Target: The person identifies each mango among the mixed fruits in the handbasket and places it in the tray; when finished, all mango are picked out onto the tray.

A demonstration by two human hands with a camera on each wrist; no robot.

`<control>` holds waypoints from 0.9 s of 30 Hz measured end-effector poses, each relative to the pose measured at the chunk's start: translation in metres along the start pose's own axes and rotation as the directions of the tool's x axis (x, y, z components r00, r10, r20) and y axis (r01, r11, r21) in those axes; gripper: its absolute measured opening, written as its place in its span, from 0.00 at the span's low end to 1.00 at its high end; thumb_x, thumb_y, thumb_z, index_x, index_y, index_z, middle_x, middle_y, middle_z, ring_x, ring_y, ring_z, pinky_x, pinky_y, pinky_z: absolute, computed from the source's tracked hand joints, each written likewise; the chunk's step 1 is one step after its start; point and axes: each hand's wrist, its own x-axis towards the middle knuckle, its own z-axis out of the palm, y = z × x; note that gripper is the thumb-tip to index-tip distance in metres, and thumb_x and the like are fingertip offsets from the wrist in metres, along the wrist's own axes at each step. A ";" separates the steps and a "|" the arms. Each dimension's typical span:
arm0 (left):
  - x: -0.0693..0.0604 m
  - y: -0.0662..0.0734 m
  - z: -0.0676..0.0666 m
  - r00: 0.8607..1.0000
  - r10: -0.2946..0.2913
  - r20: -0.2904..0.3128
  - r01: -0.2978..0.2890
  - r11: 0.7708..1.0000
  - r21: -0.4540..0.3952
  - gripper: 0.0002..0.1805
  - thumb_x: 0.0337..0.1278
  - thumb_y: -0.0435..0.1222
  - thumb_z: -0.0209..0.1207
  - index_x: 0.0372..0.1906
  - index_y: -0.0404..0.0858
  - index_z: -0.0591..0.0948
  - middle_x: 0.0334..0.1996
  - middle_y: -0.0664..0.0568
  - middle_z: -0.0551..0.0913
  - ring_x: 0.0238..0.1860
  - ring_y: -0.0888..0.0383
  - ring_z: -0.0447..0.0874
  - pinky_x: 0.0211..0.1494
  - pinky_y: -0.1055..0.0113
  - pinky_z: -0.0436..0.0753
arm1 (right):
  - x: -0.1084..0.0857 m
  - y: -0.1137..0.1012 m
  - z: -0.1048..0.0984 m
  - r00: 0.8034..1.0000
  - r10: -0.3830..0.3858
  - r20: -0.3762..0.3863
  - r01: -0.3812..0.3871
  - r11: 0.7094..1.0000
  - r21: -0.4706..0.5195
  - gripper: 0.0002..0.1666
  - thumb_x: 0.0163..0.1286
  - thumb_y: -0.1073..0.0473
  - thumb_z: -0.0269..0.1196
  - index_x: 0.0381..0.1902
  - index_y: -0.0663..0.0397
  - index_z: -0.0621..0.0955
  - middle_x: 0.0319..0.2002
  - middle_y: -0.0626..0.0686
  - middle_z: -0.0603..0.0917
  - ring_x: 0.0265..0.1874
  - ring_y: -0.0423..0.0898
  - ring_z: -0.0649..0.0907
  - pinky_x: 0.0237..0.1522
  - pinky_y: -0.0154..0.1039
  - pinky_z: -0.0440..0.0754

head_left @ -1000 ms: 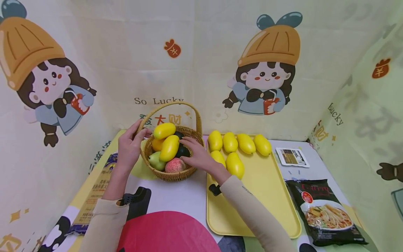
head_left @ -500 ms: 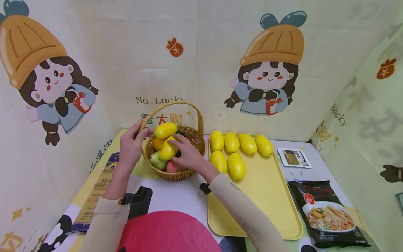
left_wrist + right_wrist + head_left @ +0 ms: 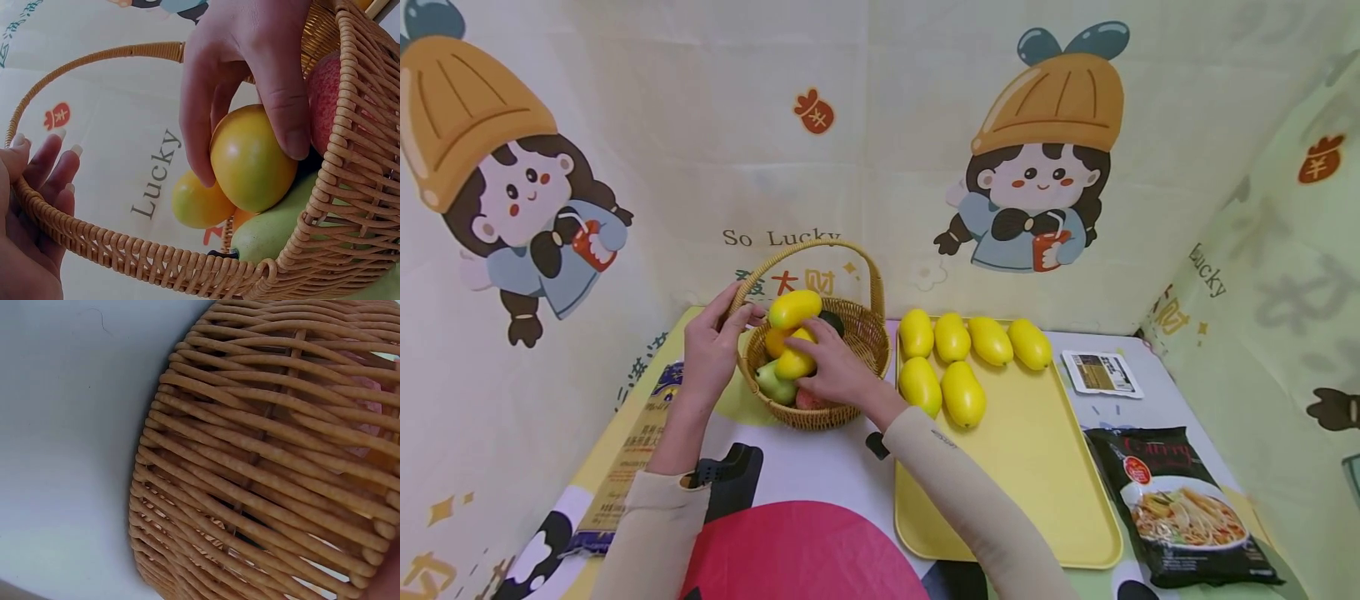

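Mango [image 3: 795,360] shifted left | long axis apparently points lower-left | right fingers [image 3: 284,106] grip it; left fingers [image 3: 62,170] round handle [image 3: 877,292]

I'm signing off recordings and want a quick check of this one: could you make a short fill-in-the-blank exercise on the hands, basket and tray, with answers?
1. The left hand holds the handle of the wicker basket, which in the head view stands to the ____ of the yellow tray.
2. The right hand grips a fruit whose colour is mainly ____.
3. The tray bears ____ fruits in all.

Missing words: left; yellow; six.
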 end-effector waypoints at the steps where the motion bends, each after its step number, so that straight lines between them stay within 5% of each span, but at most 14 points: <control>1: 0.000 0.000 0.000 1.000 -0.002 0.001 0.002 1.000 0.000 0.26 0.75 0.46 0.50 0.74 0.51 0.67 0.47 0.47 0.86 0.43 0.67 0.84 0.55 0.82 0.78 | 0.000 0.000 0.000 1.000 -0.009 -0.001 0.009 1.000 0.002 0.35 0.62 0.51 0.71 0.67 0.41 0.75 0.75 0.52 0.59 0.76 0.50 0.57 0.77 0.45 0.62; 13: 0.000 0.002 -0.001 1.000 -0.004 -0.004 0.004 1.000 -0.018 0.26 0.74 0.47 0.50 0.74 0.51 0.68 0.44 0.55 0.86 0.43 0.68 0.83 0.55 0.80 0.78 | -0.005 0.002 -0.003 0.998 -0.068 -0.006 0.068 0.995 0.077 0.34 0.59 0.56 0.69 0.65 0.48 0.76 0.74 0.54 0.62 0.73 0.49 0.64 0.74 0.44 0.66; 22: -0.001 0.002 -0.001 1.000 -0.005 -0.018 0.005 1.000 -0.009 0.25 0.74 0.47 0.51 0.73 0.52 0.69 0.41 0.56 0.87 0.42 0.68 0.83 0.53 0.81 0.77 | -0.009 -0.002 -0.008 0.988 -0.157 0.008 0.157 0.986 -0.052 0.34 0.60 0.57 0.66 0.66 0.45 0.76 0.72 0.58 0.64 0.74 0.51 0.61 0.76 0.45 0.65; 27: -0.001 0.003 -0.002 1.000 -0.004 -0.017 0.004 1.000 -0.009 0.25 0.74 0.46 0.51 0.73 0.52 0.69 0.41 0.58 0.86 0.42 0.69 0.83 0.53 0.81 0.78 | -0.015 -0.001 -0.011 0.986 -0.152 -0.072 0.151 0.988 -0.025 0.32 0.59 0.61 0.66 0.64 0.48 0.77 0.70 0.59 0.68 0.70 0.52 0.68 0.73 0.44 0.69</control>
